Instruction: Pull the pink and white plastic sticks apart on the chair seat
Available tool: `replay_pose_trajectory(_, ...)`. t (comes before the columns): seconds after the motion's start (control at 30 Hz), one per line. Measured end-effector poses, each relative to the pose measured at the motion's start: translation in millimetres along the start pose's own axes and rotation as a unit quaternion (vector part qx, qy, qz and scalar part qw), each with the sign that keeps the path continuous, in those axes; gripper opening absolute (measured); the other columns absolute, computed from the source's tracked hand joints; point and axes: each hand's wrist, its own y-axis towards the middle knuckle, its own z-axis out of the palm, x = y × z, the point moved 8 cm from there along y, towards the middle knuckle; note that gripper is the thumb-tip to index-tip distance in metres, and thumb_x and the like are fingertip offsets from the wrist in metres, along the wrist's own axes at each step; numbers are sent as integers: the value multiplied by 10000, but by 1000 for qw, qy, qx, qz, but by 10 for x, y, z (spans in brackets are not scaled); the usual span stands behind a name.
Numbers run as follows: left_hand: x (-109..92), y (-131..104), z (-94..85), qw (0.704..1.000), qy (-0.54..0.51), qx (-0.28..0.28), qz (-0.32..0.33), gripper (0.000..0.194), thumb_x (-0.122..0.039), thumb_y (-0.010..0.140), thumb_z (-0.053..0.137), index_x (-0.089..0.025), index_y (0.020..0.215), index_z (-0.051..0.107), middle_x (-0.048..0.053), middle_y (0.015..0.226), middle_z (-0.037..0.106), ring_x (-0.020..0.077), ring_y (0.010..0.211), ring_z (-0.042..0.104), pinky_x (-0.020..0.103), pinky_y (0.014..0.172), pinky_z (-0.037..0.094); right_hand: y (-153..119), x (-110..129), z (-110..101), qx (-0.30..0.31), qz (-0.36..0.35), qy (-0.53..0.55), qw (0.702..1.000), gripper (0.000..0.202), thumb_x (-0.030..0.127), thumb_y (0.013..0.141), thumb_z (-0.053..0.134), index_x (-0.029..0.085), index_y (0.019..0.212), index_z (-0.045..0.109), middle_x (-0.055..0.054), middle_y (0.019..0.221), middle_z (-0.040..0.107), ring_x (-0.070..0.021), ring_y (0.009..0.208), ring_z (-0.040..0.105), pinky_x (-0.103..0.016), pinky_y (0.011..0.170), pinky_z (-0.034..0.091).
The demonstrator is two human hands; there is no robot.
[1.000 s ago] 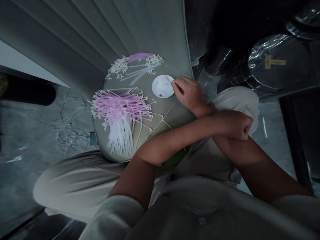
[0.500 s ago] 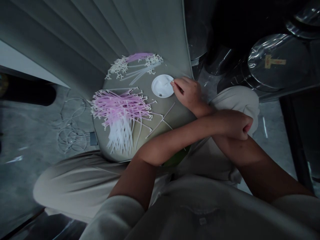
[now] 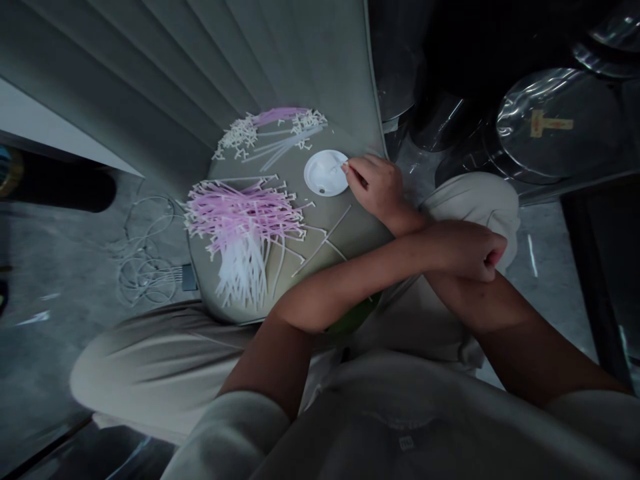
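My arms are crossed, the left over the right. My right hand (image 3: 377, 187) has its fingertips pinched together at the right rim of a round white plastic cup lid (image 3: 320, 175); anything between those fingertips is too small to make out. The lid lies on a grey-green padded chair seat (image 3: 360, 220). Resting over my right forearm, my left hand (image 3: 480, 253) is curled into a loose fist, and no object shows in it. Left of the lid is a heaped pile of thin pink and white plastic strips (image 3: 245, 213) with small white T-shaped ends.
Behind the lid sits a smaller group of white T-shaped pieces and strips (image 3: 280, 127), against the ribbed chair back (image 3: 280, 53). A few loose strips (image 3: 325, 240) lie near my left forearm. Coiled cables (image 3: 147, 260) are on the floor at left. Shiny round stools (image 3: 555, 130) stand at right.
The view has shifted very slightly. Both hands, the lid and the strips stay as they were.
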Motion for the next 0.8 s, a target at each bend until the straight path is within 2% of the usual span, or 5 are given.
replay_pose_trajectory(0.47, -17, -51, -9, 1000, 11, -10, 3, 89, -232, 758, 514, -196, 784, 592, -4, 837, 640, 137, 749, 536, 300, 654, 331, 5, -21, 17, 4, 14, 16, 1000, 506, 446, 1036, 264, 169, 930, 673, -67, 831, 626, -180, 807, 574, -321, 749, 383)
replay_pose_trajectory(0.8, -130, -256, -71, 991, 110, -60, 40, 165, -216, 867, 479, -201, 881, 642, 6, 935, 684, 152, 868, 591, 297, 761, 391, 19, 17, -5, 2, 9, -10, 1000, 493, 424, 1033, 284, 167, 910, 686, -64, 819, 648, -174, 779, 578, -310, 721, 379)
